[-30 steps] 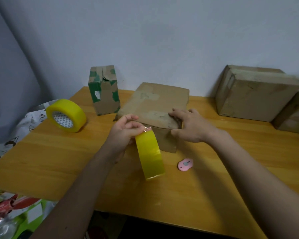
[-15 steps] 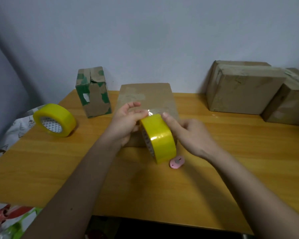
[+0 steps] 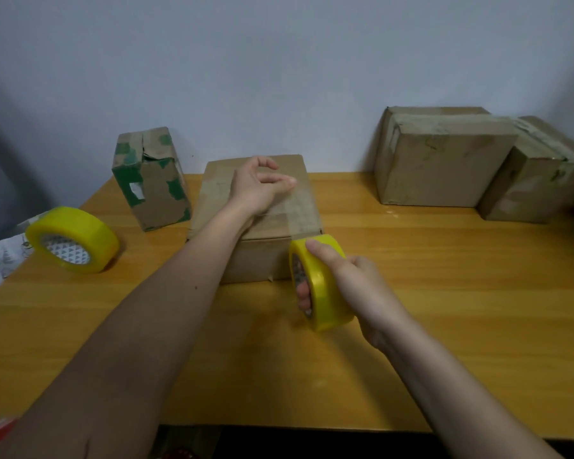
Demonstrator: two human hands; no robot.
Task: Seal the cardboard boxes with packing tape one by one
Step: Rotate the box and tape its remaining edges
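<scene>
Spare roll [image 3: 72, 239] idle far left, left hand [image 3: 257, 187] rests loosely curled on top of the centre box [image 3: 259, 213] holding nothing, tape strip [image 3: 300, 207] runs front-to-back toward the near edge – right hand [image 3: 352, 286] just below it grips the tape roll [image 3: 322, 283], fingers through the core.

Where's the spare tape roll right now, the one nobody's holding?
In the head view, the spare tape roll lies at the table's far left edge, left of the green-patched box, well clear of both hands.
</scene>
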